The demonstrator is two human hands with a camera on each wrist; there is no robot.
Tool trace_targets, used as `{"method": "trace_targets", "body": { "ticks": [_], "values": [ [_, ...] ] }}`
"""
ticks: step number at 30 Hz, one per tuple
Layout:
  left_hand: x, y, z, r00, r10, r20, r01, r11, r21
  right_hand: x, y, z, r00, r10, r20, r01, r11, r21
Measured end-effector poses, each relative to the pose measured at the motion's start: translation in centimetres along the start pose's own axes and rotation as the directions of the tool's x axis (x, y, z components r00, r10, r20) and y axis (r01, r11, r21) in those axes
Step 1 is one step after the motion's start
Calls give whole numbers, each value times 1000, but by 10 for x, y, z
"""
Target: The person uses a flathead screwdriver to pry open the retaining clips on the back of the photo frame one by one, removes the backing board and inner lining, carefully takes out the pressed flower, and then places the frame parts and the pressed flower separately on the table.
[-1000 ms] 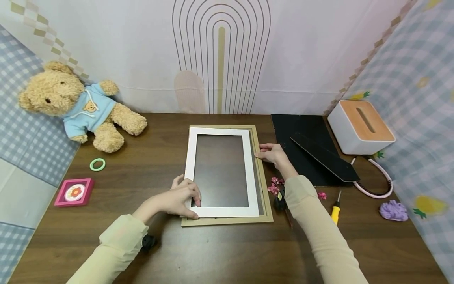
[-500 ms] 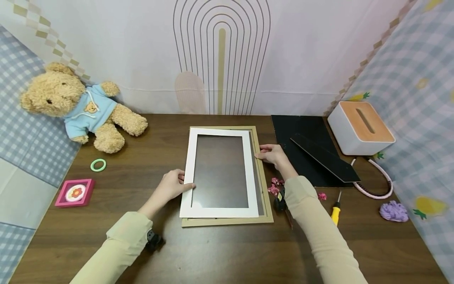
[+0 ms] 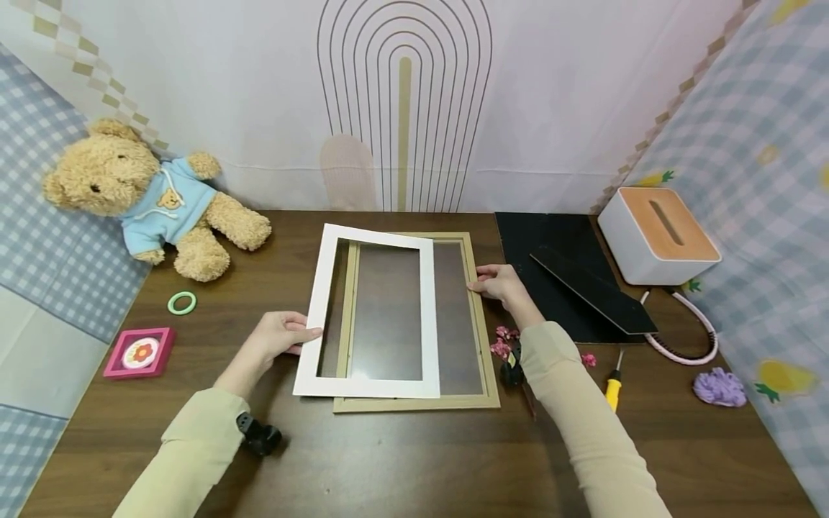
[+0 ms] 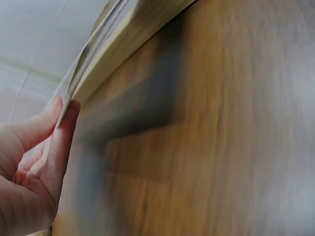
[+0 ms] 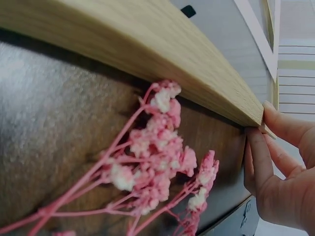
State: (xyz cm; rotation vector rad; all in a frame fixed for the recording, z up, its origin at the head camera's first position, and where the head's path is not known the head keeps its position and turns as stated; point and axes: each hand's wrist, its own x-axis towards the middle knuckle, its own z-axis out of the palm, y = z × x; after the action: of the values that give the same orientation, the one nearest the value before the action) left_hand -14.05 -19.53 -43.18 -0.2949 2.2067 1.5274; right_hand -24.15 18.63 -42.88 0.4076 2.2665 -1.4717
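Observation:
My left hand (image 3: 275,337) pinches the left edge of a white picture mat (image 3: 430,324) between thumb and fingers. The mat is tilted and overlaps the left part of a light wood picture frame (image 3: 490,360), reaching past its left side. In the left wrist view the thin mat edge lies between the thumb (image 4: 44,123) and fingers of that hand. My right hand (image 3: 501,284) grips the frame's right side, with the thumb on the upper edge and fingers below in the right wrist view. A grey see-through pane (image 3: 456,316) shows inside the frame.
Pink dried flowers (image 5: 165,142) lie beside the frame's right side. Black boards (image 3: 550,230), a yellow screwdriver (image 3: 612,388), a tissue box (image 3: 648,252) and a purple scrunchie (image 3: 719,387) are at right. A teddy bear (image 3: 171,205), green ring (image 3: 182,303) and pink box (image 3: 123,354) are at left.
My left hand moved from the mat's lower left corner up to its left edge, then drew the mat leftward off part of the frame. The right hand has stayed at the frame's right side.

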Motion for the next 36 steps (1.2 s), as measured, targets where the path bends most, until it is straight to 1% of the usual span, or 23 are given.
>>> {"method": "trace_targets", "body": {
  "ticks": [3,7,11,14,18,22,25,28,31,34,36],
  "values": [
    [-6,-9,-19,999,-17,29,19,996,-84,0,0,-1,1000,6,3,-6,1000,3],
    [-15,-24,-45,996,-41,73,52,988,-147,0,0,-4,1000,15,10,-15,999,-33],
    [-23,-39,-71,991,-94,100,107,985,-136,-1,0,-9,1000,16,13,-15,998,-64],
    [-27,-49,-85,986,-128,111,141,983,-119,-1,0,-12,1000,15,16,-14,998,-59],
    [-33,-56,-95,980,-130,150,148,983,-113,-2,0,-13,1000,16,21,-15,998,-56],
    [-41,-63,-103,974,-110,199,137,983,-125,-2,-1,-10,1000,16,26,-14,997,-70],
    [-48,-70,-109,970,-112,216,145,980,-140,-1,0,-10,1000,19,21,-17,997,-79],
    [-53,-77,-115,971,-129,200,157,979,-130,0,0,-10,1000,19,19,-18,996,-83],
    [-57,-83,-122,972,-158,174,175,981,-88,0,0,-11,1000,20,24,-18,996,-88],
    [-60,-85,-128,972,-181,148,191,980,-54,0,0,-12,999,19,27,-16,995,-93],
    [-62,-84,-129,973,-193,128,198,980,-27,-1,0,-13,999,15,29,-12,995,-98]
  ]
}}
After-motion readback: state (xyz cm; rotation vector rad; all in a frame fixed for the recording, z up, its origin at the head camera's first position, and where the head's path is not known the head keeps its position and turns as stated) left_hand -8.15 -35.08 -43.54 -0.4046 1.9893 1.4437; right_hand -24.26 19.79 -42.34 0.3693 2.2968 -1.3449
